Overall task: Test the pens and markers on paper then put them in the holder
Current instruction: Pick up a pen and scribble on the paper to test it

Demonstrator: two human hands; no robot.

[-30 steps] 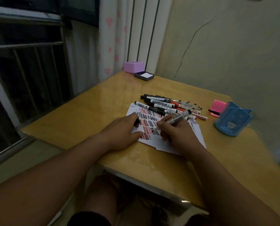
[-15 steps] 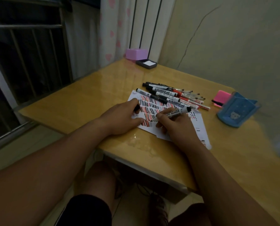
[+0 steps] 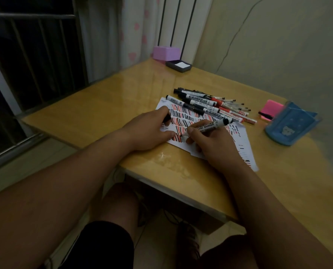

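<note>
Spreading past the frame's right edge, the table (image 3: 95,113) carries the paper (image 3: 243,140), half covered by both hands. The pile of pens (image 3: 210,102) lies along its far edge; the blue holder (image 3: 289,125) stands well to the right, blurred. The left hand (image 3: 150,131) presses the sheet and pinches a mostly hidden black cap (image 3: 167,119). The right hand (image 3: 214,144) grips the marker (image 3: 208,127), tip on the paper.

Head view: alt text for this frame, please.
The right hand holds a whiteboard marker to paper covered in red and black strokes; the left hand rests on the paper, pinching a black cap. Beyond sit pens and a blue holder.
</note>
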